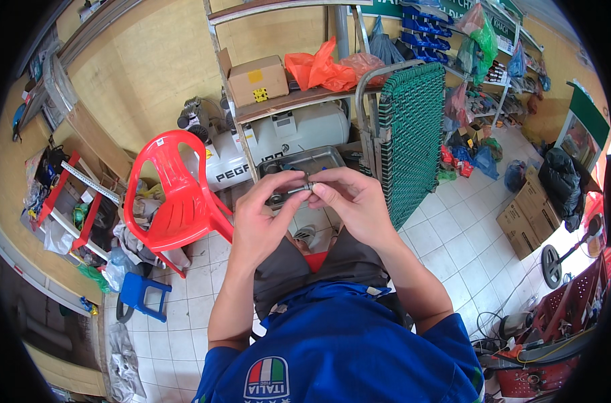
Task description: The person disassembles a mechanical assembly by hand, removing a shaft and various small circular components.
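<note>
In front of my lap, both hands meet at a small, slim metal part (pixel 299 191), dark along its length and brighter at one end. Thumb and fingers of my left hand (pixel 257 213) pinch it from the left. My right hand (pixel 360 209) grips its right end between thumb and forefinger. The fingertips hide much of the part, and its exact kind is too small to make out. Just beyond the hands is a grey metal tray (pixel 329 158) on the floor, its contents partly covered by my left hand.
A red plastic chair (pixel 178 218) and a blue stool (pixel 144 295) stand on the left. Ahead, a white compressor tank (pixel 312 127) lies under a shelf with a cardboard box (pixel 257 80). A folded green woven bed (pixel 413 141) stands right of it. Cartons (pixel 528 218) are farther right.
</note>
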### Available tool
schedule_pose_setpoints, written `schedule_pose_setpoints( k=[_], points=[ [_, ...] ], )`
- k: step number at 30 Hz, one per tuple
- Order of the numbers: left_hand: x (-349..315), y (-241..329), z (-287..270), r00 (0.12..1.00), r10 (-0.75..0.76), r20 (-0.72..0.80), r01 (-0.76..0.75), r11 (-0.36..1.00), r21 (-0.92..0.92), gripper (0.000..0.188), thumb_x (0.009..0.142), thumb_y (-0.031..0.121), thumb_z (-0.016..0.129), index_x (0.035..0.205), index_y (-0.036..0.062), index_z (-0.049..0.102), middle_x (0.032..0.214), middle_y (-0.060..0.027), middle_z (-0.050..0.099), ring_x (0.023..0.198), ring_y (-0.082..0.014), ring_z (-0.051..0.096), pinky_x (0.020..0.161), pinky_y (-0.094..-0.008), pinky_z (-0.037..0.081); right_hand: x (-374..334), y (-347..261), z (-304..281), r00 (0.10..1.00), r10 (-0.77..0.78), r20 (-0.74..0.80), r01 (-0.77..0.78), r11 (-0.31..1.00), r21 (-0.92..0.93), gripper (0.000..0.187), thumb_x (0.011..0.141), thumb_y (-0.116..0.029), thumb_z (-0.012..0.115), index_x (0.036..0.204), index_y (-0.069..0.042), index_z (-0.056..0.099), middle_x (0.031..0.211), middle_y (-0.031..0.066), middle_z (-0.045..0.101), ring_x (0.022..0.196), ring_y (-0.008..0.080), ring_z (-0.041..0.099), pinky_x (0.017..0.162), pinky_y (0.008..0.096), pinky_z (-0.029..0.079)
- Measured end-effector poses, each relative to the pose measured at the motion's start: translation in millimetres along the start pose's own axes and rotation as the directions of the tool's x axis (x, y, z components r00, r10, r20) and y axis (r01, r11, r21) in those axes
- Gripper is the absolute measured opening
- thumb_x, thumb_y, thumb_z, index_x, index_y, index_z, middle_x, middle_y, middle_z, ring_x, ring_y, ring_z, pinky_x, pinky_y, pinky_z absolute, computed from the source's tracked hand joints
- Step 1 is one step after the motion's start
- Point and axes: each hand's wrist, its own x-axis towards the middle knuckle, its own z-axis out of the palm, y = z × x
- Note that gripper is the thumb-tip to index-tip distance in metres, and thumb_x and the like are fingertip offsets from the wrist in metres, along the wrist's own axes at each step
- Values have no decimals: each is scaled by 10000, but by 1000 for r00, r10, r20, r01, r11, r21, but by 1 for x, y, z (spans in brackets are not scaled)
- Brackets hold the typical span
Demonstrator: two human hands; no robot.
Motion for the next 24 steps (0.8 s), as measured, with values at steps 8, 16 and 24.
schedule_pose_setpoints(
  k=[8, 16, 24],
  points=[
    [4, -7, 0, 971, 237, -29, -233, 967, 98, 299, 837, 52, 731, 1123, 12, 658, 1004, -109, 696, 901, -190, 674, 814, -301, 523, 0, 0, -1, 1000, -4, -3, 4, 1000, 5, 193, 949, -43, 616, 1121, 42, 639, 1007, 108, 682, 893, 143, 670, 808, 288, 582],
    [2, -7, 0, 998, 27, -61, -26, 999, 20, 342, 814, 39, 744, 1147, 42, 662, 1089, -109, 683, 1007, -199, 647, 811, -308, 522, 0, 1, -1, 1000, 15, -5, -15, 1000, -11, 192, 947, -46, 620, 1117, 41, 642, 1012, 108, 686, 876, 145, 677, 799, 285, 581],
    [1, -8, -4, 994, 108, 4, -108, 993, 46, 350, 806, 41, 753, 1144, 43, 662, 1044, -96, 694, 1008, -192, 647, 810, -309, 523, 0, 1, -1, 1000, 7, -9, -7, 1000, -11, 192, 946, -48, 623, 1115, 39, 641, 1014, 109, 687, 877, 146, 679, 795, 281, 582]
  ],
)
